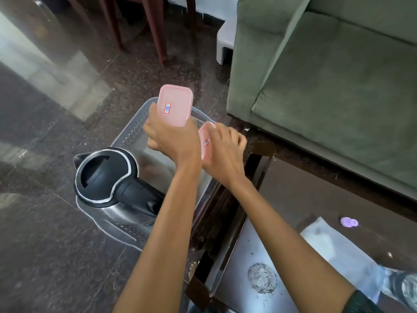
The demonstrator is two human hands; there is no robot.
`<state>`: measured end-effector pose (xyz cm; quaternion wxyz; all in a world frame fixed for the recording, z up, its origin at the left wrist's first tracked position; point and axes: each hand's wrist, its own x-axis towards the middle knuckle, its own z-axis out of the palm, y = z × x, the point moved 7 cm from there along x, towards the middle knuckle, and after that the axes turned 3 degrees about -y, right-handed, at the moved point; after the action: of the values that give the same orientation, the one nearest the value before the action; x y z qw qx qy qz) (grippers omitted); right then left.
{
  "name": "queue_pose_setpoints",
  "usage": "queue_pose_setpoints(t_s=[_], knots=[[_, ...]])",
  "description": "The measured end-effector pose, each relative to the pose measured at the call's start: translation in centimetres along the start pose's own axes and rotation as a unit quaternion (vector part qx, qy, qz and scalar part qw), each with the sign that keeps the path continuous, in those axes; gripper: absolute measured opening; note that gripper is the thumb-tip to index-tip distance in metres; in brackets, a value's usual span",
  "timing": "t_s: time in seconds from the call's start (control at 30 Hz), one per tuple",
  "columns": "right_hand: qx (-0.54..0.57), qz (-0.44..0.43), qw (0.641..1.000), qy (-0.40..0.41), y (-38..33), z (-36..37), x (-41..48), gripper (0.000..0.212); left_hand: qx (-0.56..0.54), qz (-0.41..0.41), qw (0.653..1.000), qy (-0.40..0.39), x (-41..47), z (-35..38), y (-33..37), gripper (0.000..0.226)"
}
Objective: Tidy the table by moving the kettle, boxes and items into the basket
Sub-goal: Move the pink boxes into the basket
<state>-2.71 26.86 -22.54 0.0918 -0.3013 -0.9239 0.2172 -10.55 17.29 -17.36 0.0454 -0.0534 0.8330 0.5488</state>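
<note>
A grey perforated basket (133, 132) stands on the floor left of the table. The steel kettle (108, 181) with a black lid and handle lies in its near end. My left hand (173, 141) is shut on a pink box (174, 105) with a red-edged label, held above the basket's far end. My right hand (225, 150) grips a second pink box (205, 141), mostly hidden behind my fingers, just right of the first one and over the basket's right rim.
A dark wooden glass-topped table (259, 168) runs along the right, with a white cloth (338, 251) and a small purple item (348, 222) on it. A green sofa (327, 86) stands behind. Chair legs (158, 37) and a white stool (225, 44) are farther back.
</note>
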Motion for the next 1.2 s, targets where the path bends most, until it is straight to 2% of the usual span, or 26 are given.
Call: queue_pose_setpoints(t_s=[0.17,0.3,0.43,0.53,0.57,0.63,0.7,0.73,0.8,0.87,0.93,1.03,1.2], knots=[[-0.099,-0.035,0.994,-0.038,0.2,3.4,0.3,0.053,-0.031,-0.063,0.997,0.004,-0.2,0.9,-2.0,0.071],[-0.119,-0.021,0.989,-0.086,1.2,4.2,0.4,0.046,-0.037,-0.083,0.996,0.002,-1.0,1.4,-3.2,0.072],[-0.121,-0.011,0.986,-0.112,1.4,4.6,0.5,0.049,-0.020,-0.097,0.995,-0.009,-1.8,1.5,-4.7,0.071],[-0.102,0.004,0.982,-0.156,1.4,4.4,0.5,0.062,-0.002,-0.096,0.995,-0.017,-2.0,1.7,-5.5,0.073],[-0.082,0.009,0.985,-0.151,1.5,3.7,0.4,0.063,0.003,-0.094,0.995,-0.016,-1.9,1.8,-5.7,0.074],[0.002,0.004,0.999,-0.042,1.5,0.6,0.6,0.048,0.007,-0.095,0.995,-0.017,-1.5,2.0,-6.0,0.075],[0.146,0.043,0.986,0.062,2.3,-2.6,1.5,0.028,0.019,-0.100,0.995,-0.018,-1.3,2.2,-6.3,0.075],[0.214,0.071,0.972,0.067,2.6,-3.2,2.5,0.022,0.026,-0.101,0.994,-0.018,-1.2,2.3,-6.4,0.075],[0.269,0.092,0.959,-0.006,2.2,-3.1,5.4,0.023,0.028,-0.102,0.994,-0.017,-1.3,2.4,-6.6,0.075],[0.273,0.063,0.953,-0.114,0.6,-2.1,7.4,0.023,0.027,-0.101,0.994,-0.021,-1.6,2.4,-6.9,0.075],[0.253,0.040,0.951,-0.172,-0.3,-1.0,8.1,0.015,0.019,-0.089,0.996,-0.022,-1.9,2.4,-7.0,0.075],[0.171,0.020,0.970,-0.173,-0.5,-0.3,8.3,0.015,0.002,-0.069,0.997,-0.017,-2.2,2.6,-7.0,0.075],[0.126,0.028,0.983,-0.134,-0.7,0.6,9.1,0.021,-0.047,-0.027,0.999,-0.003,-2.0,2.2,-5.9,0.085]])
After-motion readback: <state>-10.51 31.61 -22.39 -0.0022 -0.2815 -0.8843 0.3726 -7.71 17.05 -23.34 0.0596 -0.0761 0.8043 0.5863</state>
